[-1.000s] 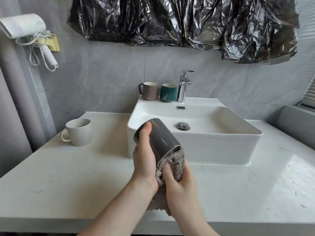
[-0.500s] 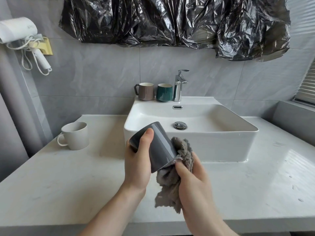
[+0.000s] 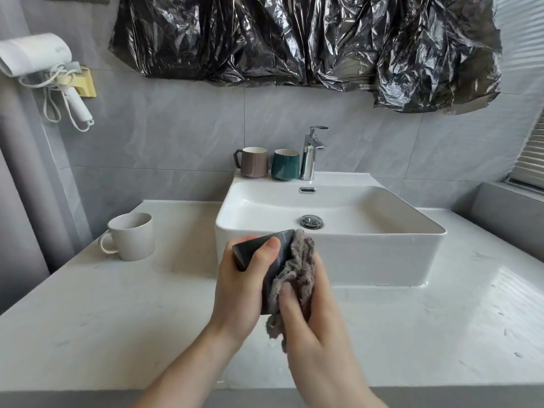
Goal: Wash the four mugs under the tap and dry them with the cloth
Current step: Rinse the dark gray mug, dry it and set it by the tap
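Note:
My left hand point(image 3: 240, 285) grips a dark grey mug point(image 3: 272, 262), held sideways in front of the basin. My right hand point(image 3: 316, 325) holds a grey fluffy cloth point(image 3: 297, 269) pressed against the mug's right side; the cloth covers the mug's mouth. A white mug point(image 3: 132, 236) stands upright on the counter at the left. A brown mug point(image 3: 253, 162) and a teal mug point(image 3: 285, 164) stand on the basin's back ledge, left of the chrome tap point(image 3: 311, 154). No water runs from the tap.
The white rectangular basin point(image 3: 382, 260) sits on a pale stone counter point(image 3: 88, 319). A white hair dryer point(image 3: 38, 58) hangs on the wall at the upper left. Black plastic sheeting point(image 3: 294, 39) covers the wall above. Window blinds point(image 3: 532, 160) show at the right edge.
The mug has turned in my left hand and dropped lower. My right hand slid the cloth from the mug's bottom end up along its right side.

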